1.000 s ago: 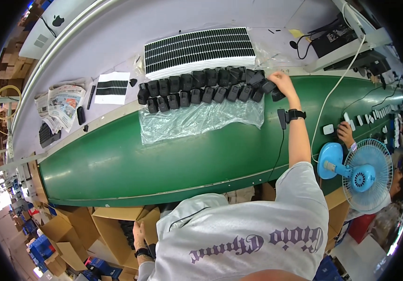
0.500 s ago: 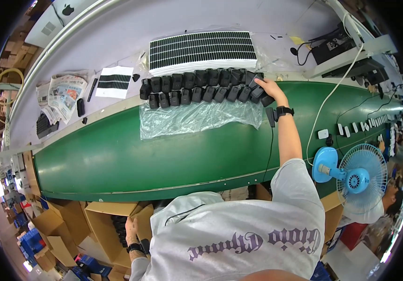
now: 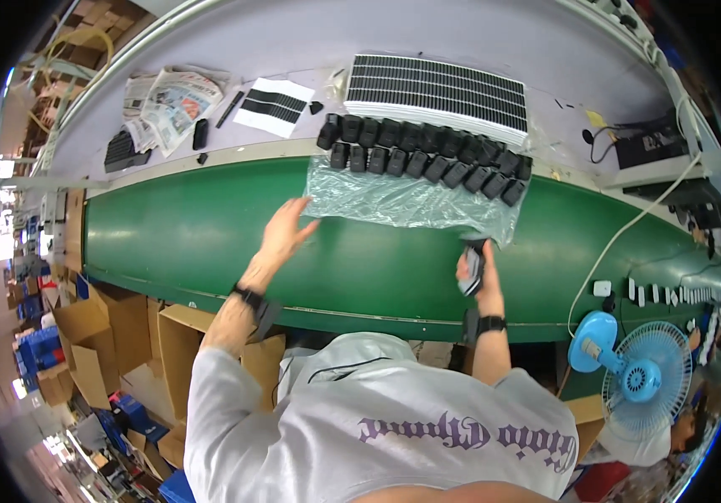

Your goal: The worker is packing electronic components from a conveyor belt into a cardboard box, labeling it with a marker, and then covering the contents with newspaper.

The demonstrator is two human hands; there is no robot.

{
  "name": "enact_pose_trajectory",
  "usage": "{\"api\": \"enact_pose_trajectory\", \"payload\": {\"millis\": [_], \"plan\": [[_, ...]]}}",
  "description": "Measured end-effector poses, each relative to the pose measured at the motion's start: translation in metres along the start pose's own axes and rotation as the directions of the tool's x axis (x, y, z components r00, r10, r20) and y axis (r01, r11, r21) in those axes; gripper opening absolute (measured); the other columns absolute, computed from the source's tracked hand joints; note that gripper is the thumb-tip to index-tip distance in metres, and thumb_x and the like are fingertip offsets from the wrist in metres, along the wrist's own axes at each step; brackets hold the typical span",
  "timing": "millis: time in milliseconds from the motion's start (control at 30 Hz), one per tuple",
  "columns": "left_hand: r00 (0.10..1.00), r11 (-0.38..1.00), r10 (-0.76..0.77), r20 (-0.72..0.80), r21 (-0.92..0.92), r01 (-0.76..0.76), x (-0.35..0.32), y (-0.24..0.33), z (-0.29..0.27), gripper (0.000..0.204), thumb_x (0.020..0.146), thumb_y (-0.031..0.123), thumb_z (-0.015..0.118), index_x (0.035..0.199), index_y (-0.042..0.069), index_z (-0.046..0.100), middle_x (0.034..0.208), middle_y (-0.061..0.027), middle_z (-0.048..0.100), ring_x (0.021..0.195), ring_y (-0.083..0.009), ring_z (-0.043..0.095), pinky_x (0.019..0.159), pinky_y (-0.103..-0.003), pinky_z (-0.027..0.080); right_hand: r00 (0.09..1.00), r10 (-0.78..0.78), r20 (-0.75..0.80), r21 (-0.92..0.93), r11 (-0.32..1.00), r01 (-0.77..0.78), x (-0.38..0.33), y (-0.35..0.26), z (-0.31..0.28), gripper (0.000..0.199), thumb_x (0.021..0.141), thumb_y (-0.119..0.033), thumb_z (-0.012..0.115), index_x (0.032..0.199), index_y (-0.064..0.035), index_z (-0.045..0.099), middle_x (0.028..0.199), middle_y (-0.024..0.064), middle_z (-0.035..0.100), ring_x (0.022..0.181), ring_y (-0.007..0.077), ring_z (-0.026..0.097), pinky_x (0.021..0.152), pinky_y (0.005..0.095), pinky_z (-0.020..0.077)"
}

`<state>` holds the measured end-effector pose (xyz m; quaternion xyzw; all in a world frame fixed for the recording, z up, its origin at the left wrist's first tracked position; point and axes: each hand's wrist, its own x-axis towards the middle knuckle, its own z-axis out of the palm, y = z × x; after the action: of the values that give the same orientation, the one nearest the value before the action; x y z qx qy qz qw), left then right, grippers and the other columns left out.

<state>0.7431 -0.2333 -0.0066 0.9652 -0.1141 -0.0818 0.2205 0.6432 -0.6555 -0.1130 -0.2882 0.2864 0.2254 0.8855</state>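
Note:
My right hand (image 3: pixel 486 281) is closed round a small black device (image 3: pixel 474 261) with a pale grey side, above the green belt (image 3: pixel 377 268). My left hand (image 3: pixel 281 235) holds nothing; its fingers are spread over the belt, near the left edge of a clear plastic sheet (image 3: pixel 394 201). Two rows of similar black devices (image 3: pixel 415 163) stand along the back edge of that sheet. Right behind them lies a stack of white sheets (image 3: pixel 436 92) with rows of black strips. Each of my wrists has a black band with a black piece on it.
Newspapers (image 3: pixel 180 101), a black pen (image 3: pixel 230 109) and a white sheet with black strips (image 3: pixel 275 107) lie at the back left. On the right stands a blue fan (image 3: pixel 641 377), with a white cable (image 3: pixel 599 226) hanging nearby. Open cardboard boxes (image 3: pixel 96 335) are at the lower left.
My left hand has come up out of the cardboard box to above the belt. My right hand has drawn back from the rows toward me, carrying one black device. The view has shifted.

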Motion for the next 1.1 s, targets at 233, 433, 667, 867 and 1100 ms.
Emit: {"api": "enact_pose_trajectory", "payload": {"millis": [233,433,667,867,1100], "plan": [[0.968,0.984,-0.111,-0.227,0.113,0.139,0.115,0.005,0.078,0.070,0.068,0.027,0.077,0.130,0.023,0.045,0.134,-0.0147,0.038,0.120,-0.0372,0.041,0.093,-0.046,0.044,0.989,0.134,0.064,-0.067,0.989,-0.129,-0.034,0.074,0.007,0.065,0.091,-0.064,0.033,0.080,-0.0037,0.053,0.057,0.0082,0.052,0.043,0.0179,0.048,0.043,0.0286,0.0396],[0.994,0.979,-0.030,-0.101,0.196,0.049,0.146,0.012,0.091,0.077,0.058,0.030,0.083,0.126,0.022,0.047,0.132,-0.0149,0.033,0.125,-0.0372,0.034,0.090,-0.046,0.046,0.998,0.069,0.006,0.060,0.996,-0.069,-0.040,0.073,-0.025,0.061,0.091,-0.063,0.036,0.087,-0.0038,0.050,0.057,0.0083,0.048,0.047,0.0188,0.046,0.045,0.0294,0.0383],[0.992,0.981,0.059,-0.110,0.190,-0.038,0.138,0.008,0.094,0.070,0.061,0.038,0.080,0.121,0.015,0.049,0.119,-0.0110,0.044,0.117,-0.0334,0.040,0.087,-0.047,0.046,0.998,0.060,-0.031,0.024,0.998,-0.059,-0.040,0.066,-0.017,0.057,0.091,-0.063,0.036,0.095,-0.0076,0.047,0.057,0.0072,0.046,0.046,0.0181,0.043,0.044,0.0289,0.0345],[0.983,0.956,-0.115,-0.141,0.253,0.148,0.129,0.025,0.110,0.074,0.065,0.048,0.075,0.123,0.013,0.047,0.119,-0.0047,0.048,0.118,-0.0295,0.040,0.083,-0.051,0.045,0.998,0.064,-0.029,-0.015,0.998,-0.064,-0.044,0.074,-0.004,0.063,0.090,-0.065,0.035,0.080,-0.0037,0.048,0.057,0.0071,0.049,0.049,0.0181,0.047,0.047,0.0292,0.0386],[0.978,0.993,-0.109,-0.178,0.029,0.116,0.083,0.002,0.113,0.062,0.063,0.038,0.075,0.114,0.012,0.053,0.111,-0.0097,0.052,0.108,-0.0348,0.045,0.086,-0.044,0.046,0.998,0.038,-0.047,-0.072,0.997,-0.042,-0.060,0.087,0.013,0.061,0.091,-0.063,0.034,0.085,-0.0044,0.047,0.058,0.0074,0.049,0.047,0.0178,0.046,0.046,0.0292,0.0382]]}}
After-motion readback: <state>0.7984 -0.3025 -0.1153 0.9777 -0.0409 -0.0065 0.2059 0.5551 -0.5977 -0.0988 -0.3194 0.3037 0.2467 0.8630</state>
